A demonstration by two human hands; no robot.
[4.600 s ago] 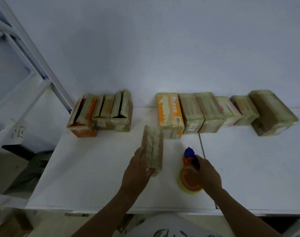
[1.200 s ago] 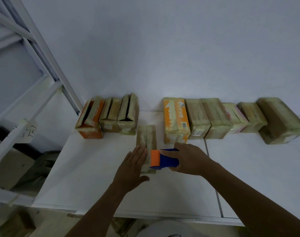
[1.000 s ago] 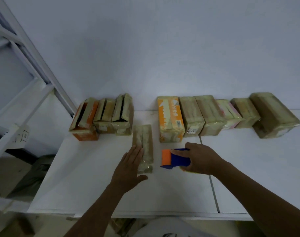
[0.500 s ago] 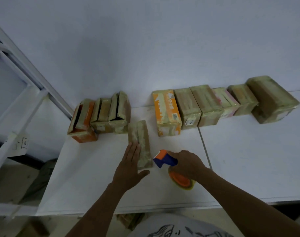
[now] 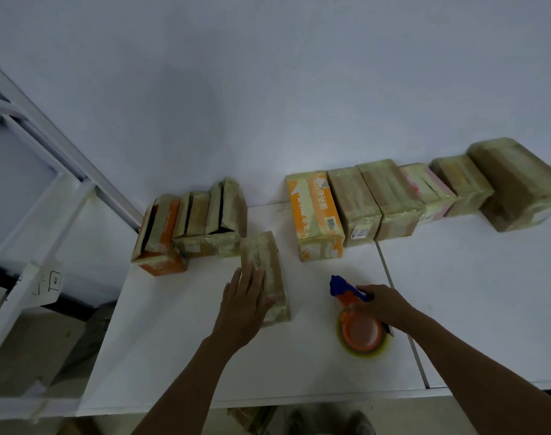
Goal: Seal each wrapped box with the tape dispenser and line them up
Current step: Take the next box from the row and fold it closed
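Left hand (image 5: 246, 306) lies flat, fingers straight and together, pressing on the near half of a slim wrapped box (image 5: 266, 265). The box lies lengthwise on the white surface (image 5: 471, 293), out in front of the gap between the two box groups. Its far end is just beside the left group, contact unclear.

Right hand (image 5: 380, 304) has its fingers curled round the handle of the tape dispenser (image 5: 349, 296). The dispenser rests on the surface to the right of the slim box, apart from it. Blue head points away from the person, orange hub with the yellowish tape roll (image 5: 360, 335) sits at the near end.

Left group (image 5: 189, 227): three wrapped boxes side by side at the back of the surface, the leftmost partly orange. Right row (image 5: 393, 196): six wrapped boxes touching in a line along the wall (image 5: 267, 89). An orange printed box (image 5: 315, 215) is at the row's left end, the largest one at its right end.

A seam in the surface runs just right of the dispenser. White metal frame (image 5: 48, 171) stands at far left.
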